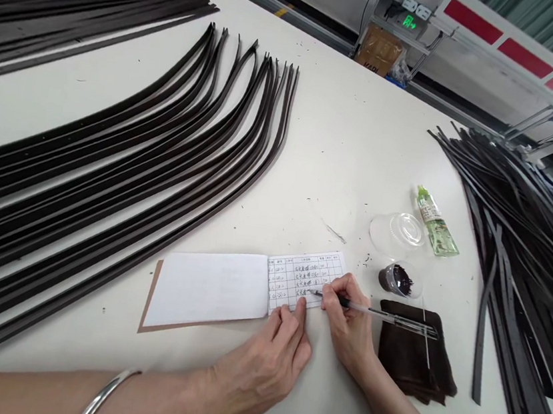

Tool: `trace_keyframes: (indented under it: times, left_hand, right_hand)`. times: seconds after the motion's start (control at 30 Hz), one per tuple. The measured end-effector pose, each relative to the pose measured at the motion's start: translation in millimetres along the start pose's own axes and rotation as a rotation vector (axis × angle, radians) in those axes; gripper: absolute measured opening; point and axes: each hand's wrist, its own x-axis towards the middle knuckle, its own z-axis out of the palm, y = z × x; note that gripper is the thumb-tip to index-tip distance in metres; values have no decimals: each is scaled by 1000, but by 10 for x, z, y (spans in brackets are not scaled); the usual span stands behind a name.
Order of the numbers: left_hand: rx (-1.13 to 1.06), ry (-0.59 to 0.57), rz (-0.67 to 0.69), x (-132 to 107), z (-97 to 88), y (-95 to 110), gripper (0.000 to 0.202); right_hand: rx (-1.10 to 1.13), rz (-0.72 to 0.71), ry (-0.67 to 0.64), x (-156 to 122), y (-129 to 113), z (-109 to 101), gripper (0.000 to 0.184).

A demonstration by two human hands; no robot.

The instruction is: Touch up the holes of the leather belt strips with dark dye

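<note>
Nearest, the left hand (262, 360) lies flat, fingers spread and pressing a small white handwritten grid notebook (298, 280); the right hand (347, 326) pinches a clear ballpoint pen (384, 316), tip on the page; long dark leather straps (104, 213) curve beyond.

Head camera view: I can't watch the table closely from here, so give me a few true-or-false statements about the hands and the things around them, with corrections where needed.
The right hand holds a pen to a handwritten ruled form. True.
The left hand rests on the form's lower edge. True.
The small cup of dark paste stands on the dark folded cloth. False: it stands on the table, apart from the cloth.
The bottle with the green cap stands upright. False: it lies on its side.
A silver bangle circles the left forearm. True.
</note>
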Motion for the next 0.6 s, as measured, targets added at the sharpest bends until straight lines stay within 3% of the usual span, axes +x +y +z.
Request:
trace_keyframes:
  times: [0.6]
  left_hand:
    - [0,-1,-11,-1,12,15,35]
  right_hand:
    - [19,9,19,-14,-6,1,20]
